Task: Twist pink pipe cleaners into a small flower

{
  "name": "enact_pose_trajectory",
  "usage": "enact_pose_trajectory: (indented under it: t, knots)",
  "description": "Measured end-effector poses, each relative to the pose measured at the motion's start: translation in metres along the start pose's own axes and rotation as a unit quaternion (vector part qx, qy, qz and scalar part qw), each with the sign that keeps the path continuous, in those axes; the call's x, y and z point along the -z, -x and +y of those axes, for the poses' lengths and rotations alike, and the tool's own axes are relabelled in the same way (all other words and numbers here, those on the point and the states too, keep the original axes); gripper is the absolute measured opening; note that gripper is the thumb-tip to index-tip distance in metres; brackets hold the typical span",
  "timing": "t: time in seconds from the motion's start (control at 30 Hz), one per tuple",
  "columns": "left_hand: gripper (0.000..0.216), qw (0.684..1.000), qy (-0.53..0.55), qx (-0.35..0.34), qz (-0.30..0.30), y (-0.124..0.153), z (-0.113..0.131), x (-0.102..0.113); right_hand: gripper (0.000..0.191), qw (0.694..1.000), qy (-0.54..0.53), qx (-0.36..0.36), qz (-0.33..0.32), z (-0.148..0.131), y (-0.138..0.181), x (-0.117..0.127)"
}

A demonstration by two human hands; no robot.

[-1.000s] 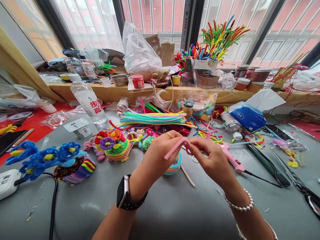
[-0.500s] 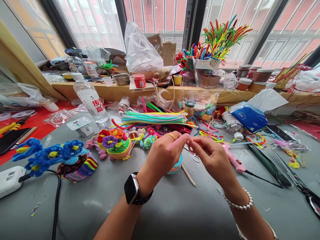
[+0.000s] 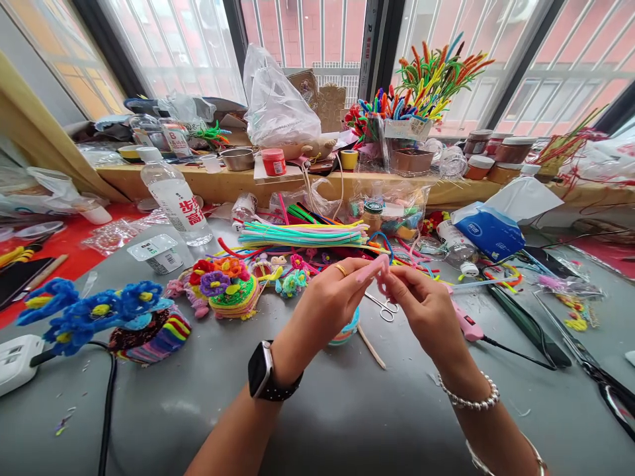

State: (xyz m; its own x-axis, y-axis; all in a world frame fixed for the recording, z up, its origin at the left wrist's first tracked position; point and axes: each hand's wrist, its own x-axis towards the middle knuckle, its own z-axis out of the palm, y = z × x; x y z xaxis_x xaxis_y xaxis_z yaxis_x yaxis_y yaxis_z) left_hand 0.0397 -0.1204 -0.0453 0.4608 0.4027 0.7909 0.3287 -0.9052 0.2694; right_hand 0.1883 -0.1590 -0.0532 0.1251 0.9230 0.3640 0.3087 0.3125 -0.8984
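Between my two hands a pink pipe cleaner [image 3: 373, 267] is bent over at its top, held at fingertip height above the table. My left hand [image 3: 325, 301], with a ring and a watch, is closed on its left part. The fingertips of my right hand [image 3: 421, 304] pinch it at the bend. Partly hidden behind my left hand is a light-blue coiled round piece [image 3: 347, 330]. A wooden stick [image 3: 371, 345] lies beside it, and small scissors [image 3: 387, 311] rest between the hands. A bundle of pastel pipe cleaners [image 3: 302, 234] lies just beyond.
Pipe-cleaner cakes with flowers, one colourful [image 3: 233, 301] and one with blue flowers [image 3: 156, 334], stand at left. A plastic bottle [image 3: 173, 198] is behind them. To the right lie a pink glue gun [image 3: 466, 322], a blue tissue pack [image 3: 489, 231] and large black-handled scissors [image 3: 590, 367].
The pink pipe cleaner's bend now stands higher and more folded between the fingertips. My hands stay nearly in place, and the whole view has shifted slightly.
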Motion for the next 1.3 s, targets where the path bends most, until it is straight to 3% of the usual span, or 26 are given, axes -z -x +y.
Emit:
enact_pose_trajectory:
  t: [0.2,0.27,0.33,0.43,0.57,0.67,0.87,1.07,1.3]
  knots:
    - [0.030,1.000,-0.013,-0.006,0.008,0.003,0.000,0.004,0.020,1.000,-0.006,0.002,-0.017,-0.003,0.000,0.001]
    - [0.023,0.999,0.025,0.046,0.014,0.001,0.003,0.003,0.021,1.000,-0.009,0.000,-0.015,-0.003,0.000,0.001]
    - [0.019,0.982,0.104,0.153,0.022,-0.002,0.008,0.000,0.022,1.000,-0.014,-0.005,-0.003,-0.002,0.000,0.001]
    - [0.033,0.904,0.288,0.317,0.006,-0.004,0.012,-0.008,0.021,1.000,-0.014,-0.001,0.018,0.000,0.000,0.001]
    - [0.030,0.803,0.440,0.403,0.004,-0.003,0.012,-0.016,0.022,0.999,0.024,0.025,0.018,0.003,-0.003,0.002]
    - [0.029,0.778,0.464,0.422,0.005,-0.002,0.012,-0.016,0.024,0.999,0.038,0.026,0.021,0.003,-0.005,0.004]
    - [0.024,0.789,0.436,0.433,0.018,-0.005,0.014,-0.013,0.025,0.999,0.031,0.017,-0.004,0.000,-0.005,0.007]
    - [0.023,0.787,0.432,0.440,0.007,-0.005,0.014,-0.010,0.019,0.997,-0.054,-0.018,0.052,-0.001,-0.004,0.006]
    - [0.023,0.735,0.492,0.465,-0.029,-0.005,0.015,-0.018,0.012,0.995,-0.088,-0.009,0.048,0.001,-0.002,0.005]
